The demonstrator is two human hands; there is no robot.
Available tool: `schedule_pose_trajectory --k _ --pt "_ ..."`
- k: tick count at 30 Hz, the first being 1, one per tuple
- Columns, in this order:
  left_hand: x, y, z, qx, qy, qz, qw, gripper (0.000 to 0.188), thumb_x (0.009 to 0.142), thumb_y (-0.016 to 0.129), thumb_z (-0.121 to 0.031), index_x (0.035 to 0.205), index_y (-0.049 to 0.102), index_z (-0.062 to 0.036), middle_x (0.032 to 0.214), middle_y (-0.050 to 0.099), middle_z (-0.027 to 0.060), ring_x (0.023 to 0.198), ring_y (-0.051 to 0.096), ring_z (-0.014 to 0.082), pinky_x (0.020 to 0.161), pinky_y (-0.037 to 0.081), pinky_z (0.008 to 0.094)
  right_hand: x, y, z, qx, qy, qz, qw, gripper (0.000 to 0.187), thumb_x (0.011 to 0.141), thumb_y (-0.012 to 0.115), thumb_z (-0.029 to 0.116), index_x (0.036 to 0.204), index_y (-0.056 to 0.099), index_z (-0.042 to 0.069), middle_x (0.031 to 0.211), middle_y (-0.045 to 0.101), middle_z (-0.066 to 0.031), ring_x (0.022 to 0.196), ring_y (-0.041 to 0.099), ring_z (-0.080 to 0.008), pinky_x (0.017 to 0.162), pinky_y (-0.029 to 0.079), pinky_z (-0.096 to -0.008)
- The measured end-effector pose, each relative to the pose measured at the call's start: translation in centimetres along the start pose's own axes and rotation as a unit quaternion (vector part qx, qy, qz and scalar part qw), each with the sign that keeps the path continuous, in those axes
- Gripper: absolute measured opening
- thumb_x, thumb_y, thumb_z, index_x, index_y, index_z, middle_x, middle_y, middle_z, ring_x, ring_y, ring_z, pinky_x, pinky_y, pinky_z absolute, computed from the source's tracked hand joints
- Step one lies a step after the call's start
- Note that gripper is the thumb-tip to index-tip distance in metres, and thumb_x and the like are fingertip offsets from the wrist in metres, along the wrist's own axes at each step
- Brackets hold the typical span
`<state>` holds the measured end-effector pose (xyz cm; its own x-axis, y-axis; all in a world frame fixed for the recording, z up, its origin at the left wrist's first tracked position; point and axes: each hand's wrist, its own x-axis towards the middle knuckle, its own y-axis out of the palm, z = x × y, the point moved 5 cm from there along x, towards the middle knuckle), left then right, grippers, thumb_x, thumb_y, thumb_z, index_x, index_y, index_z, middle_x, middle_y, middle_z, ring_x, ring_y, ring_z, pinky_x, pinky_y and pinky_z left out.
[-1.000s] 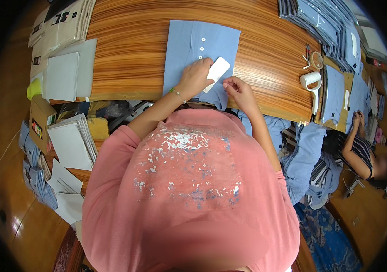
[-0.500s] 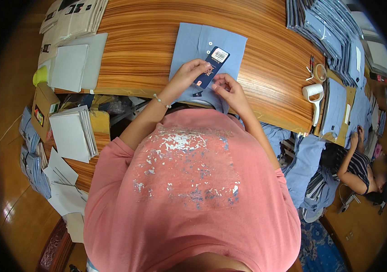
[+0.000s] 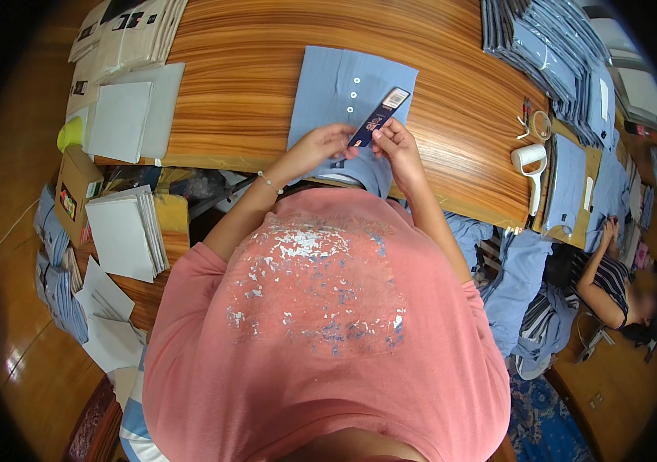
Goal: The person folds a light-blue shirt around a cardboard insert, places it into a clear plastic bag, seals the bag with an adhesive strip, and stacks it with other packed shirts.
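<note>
A folded light-blue shirt [image 3: 327, 85] with white buttons lies on the wooden table in front of me, its lower part hanging toward my body. Above it a dark navy hang tag [image 3: 378, 119] with a white barcode label is tilted, so its face looks narrow. My right hand [image 3: 398, 146] grips the tag's right edge between thumb and fingers. At the tag's lower end, my left hand [image 3: 330, 144] has its fingers curled and closed; whatever they pinch is too small to make out. A beaded bracelet [image 3: 269, 182] circles my left wrist.
Bagged blue shirts [image 3: 548, 46] are piled at the far right, near a white lint roller [image 3: 530, 165] and a tape roll [image 3: 540, 125]. White boards [image 3: 119, 119] and packed beige garments [image 3: 132, 38] lie left. Another person [image 3: 613, 285] is at the right.
The tag has passed from my left hand's grip to my right hand's and has turned more edge-on. My left fingers have shifted to its lower end.
</note>
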<state>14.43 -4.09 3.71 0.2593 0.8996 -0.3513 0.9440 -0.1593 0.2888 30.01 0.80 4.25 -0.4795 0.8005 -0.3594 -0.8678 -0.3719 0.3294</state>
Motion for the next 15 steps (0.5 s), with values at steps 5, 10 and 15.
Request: schedule_pose_trajectory --k 5,10,15 --pt "-0.3 -1.5 1.4 0.061 0.013 -0.025 0.998 0.019 0.091 0.056 -0.012 0.102 0.062 0.0028 0.094 0.066 0.0065 0.089 0.061 0.012 0.081 0.047 0.0235 -0.5 0.0 -0.7 0.029 0.044 0.063 0.997 0.005 0.092 0.053 0.009 0.095 0.057 0.008 0.078 0.058 0.0026 0.066 0.05 -0.0058 0.062 0.04 -0.0198" --pt "-1.4 -2.1 1.1 0.141 0.062 -0.111 0.982 0.018 0.088 0.059 -0.008 0.102 0.063 0.0024 0.095 0.067 0.0088 0.089 0.062 0.0131 0.08 0.048 0.0252 -0.6 -0.3 -1.8 -0.002 0.055 0.081 0.995 0.006 0.092 0.053 0.009 0.097 0.056 0.007 0.079 0.058 0.002 0.068 0.051 -0.0062 0.064 0.041 -0.0198" --pt "-1.9 -0.6 -1.5 0.303 0.109 -0.05 0.945 0.024 0.082 0.061 -0.003 0.106 0.061 0.0026 0.098 0.067 0.0101 0.092 0.063 0.0155 0.082 0.048 0.0276 -0.3 0.8 -1.3 -0.026 0.051 0.099 0.993 0.006 0.092 0.053 0.01 0.097 0.057 0.006 0.081 0.06 0.0007 0.072 0.053 -0.0067 0.067 0.042 -0.0205"
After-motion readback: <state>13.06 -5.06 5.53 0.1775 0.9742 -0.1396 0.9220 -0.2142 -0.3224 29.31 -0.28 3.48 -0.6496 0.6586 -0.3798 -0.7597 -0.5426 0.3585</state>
